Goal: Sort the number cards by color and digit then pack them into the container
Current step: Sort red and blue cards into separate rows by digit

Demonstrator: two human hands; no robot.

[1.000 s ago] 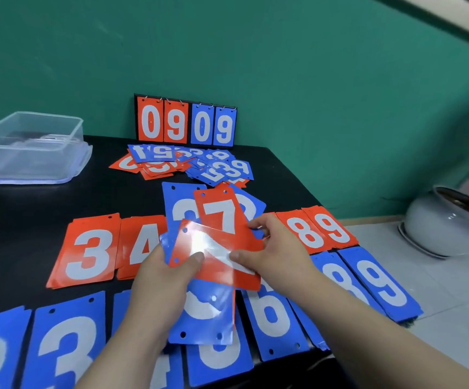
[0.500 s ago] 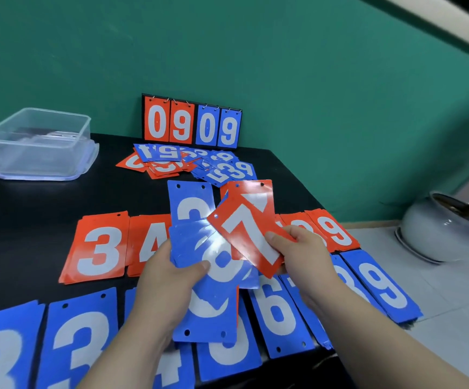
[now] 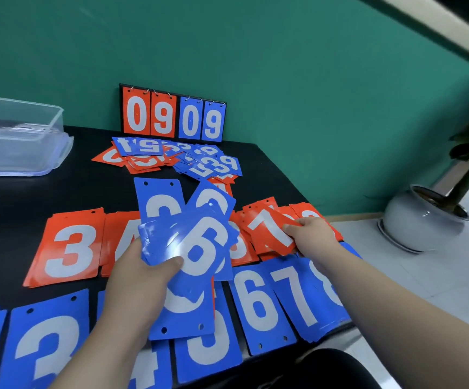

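**Sorting by colour and digit**

My left hand (image 3: 140,279) gripped a fan of blue cards (image 3: 199,248), a 6 uppermost, above the near edge of the desk (image 3: 17,197). My right hand (image 3: 312,237) pinched a red 7 card (image 3: 272,230) near the right edge. The container (image 3: 17,136) stood at the far-left corner.

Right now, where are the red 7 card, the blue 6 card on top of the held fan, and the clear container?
red 7 card (image 3: 272,230): head view, on the white digit.
blue 6 card (image 3: 199,248): head view, on the card's middle.
clear container (image 3: 17,141): head view, on its near wall.
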